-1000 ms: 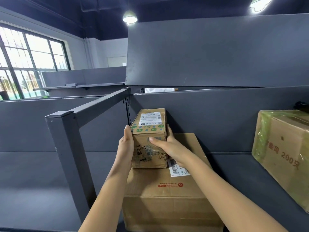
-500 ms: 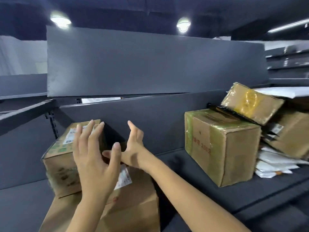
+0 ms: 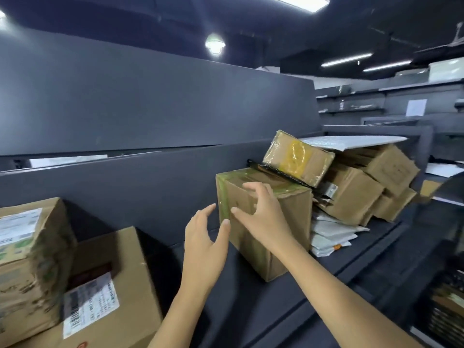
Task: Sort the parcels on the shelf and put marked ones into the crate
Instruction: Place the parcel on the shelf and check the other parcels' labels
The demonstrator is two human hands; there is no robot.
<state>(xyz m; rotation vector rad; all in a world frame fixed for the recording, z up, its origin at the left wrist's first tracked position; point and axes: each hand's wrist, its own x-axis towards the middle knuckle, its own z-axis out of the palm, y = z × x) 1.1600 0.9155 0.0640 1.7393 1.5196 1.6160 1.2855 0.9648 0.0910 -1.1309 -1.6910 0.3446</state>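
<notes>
A cardboard parcel wrapped in greenish tape (image 3: 288,214) stands on the dark grey shelf (image 3: 276,305) at centre. My right hand (image 3: 261,217) is spread open in front of its near face, fingers close to or touching it. Just left of the parcel's corner, my left hand (image 3: 204,244) is open with fingers apart and holds nothing. At the far left a small labelled box (image 3: 30,259) sits on top of a large box (image 3: 113,305).
A pile of parcels fills the shelf's right end: a box with yellow tape (image 3: 297,156), several brown boxes (image 3: 351,194), white mailers (image 3: 331,234) and a white padded envelope (image 3: 351,143) on top. A dark crate (image 3: 449,305) shows at the right edge.
Both hands have let go of the small labelled box and moved right to the green-taped parcel. The view has swung right.
</notes>
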